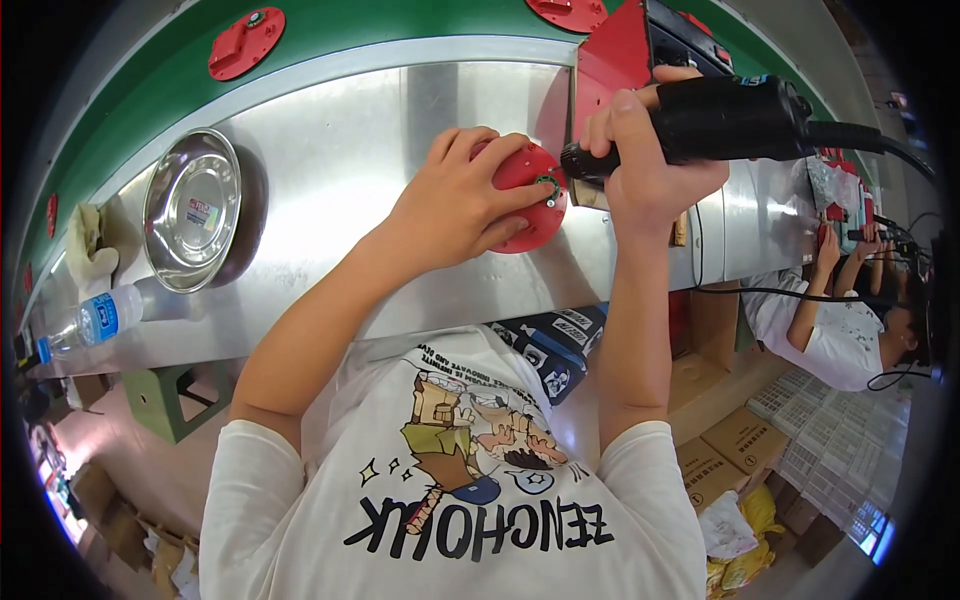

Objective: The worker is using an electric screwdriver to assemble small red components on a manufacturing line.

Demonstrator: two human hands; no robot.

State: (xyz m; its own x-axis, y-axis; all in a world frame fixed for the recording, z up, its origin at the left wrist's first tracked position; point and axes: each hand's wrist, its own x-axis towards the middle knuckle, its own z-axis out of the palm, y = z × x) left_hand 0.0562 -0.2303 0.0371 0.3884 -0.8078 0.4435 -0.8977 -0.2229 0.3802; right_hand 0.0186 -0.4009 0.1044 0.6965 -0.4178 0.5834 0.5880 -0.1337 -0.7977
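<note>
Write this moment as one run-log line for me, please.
left hand: holding red disc | right hand: gripping black corded tool | metal table: shiny bowl, plastic bottle

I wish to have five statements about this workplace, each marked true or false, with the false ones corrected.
1. The left hand touches a red round part. True.
2. The right hand holds a black corded tool. True.
3. A metal bowl lies to the right of both hands. False: the metal bowl is to their left.
4. The clear bottle has a red cap. False: its cap is blue.
5. Another red part lies on a green surface. True.
</note>
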